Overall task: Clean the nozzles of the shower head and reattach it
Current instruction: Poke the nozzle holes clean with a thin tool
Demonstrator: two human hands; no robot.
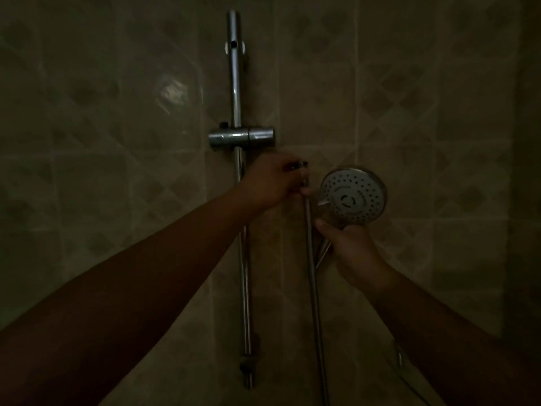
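Shower head: the round chrome-rimmed hand shower head with a grey nozzle face is held up off its holder, just right of the rail, with its face turned out into the room.
Right hand: the right hand is wrapped round the handle just under the face, fingers curled on it and the thumb lying up near the rim.
Hose: the thin silver metal shower hose runs nearly straight up from the bottom of the view, between the two hands.
Left hand: the left hand pinches the hose's top end, where a small dark connector nut seems to sit; the light is too dim to read each finger.
Step in hand: by my reckoning, bringing hose end and handle together to screw them up, though whether they are already joined I cannot tell.
Doing it well: I would keep the handle steady in the right hand, line the nut square to the thread, and turn it lightly with the left fingers so it does not cross-thread.
Holder: the chrome sliding bracket sits above the left hand, with nothing in it.
Rail: the upright chrome wall bar carries that bracket against the beige patterned wall tiles.
Risk: the room is dark, so feel matters more than sight.
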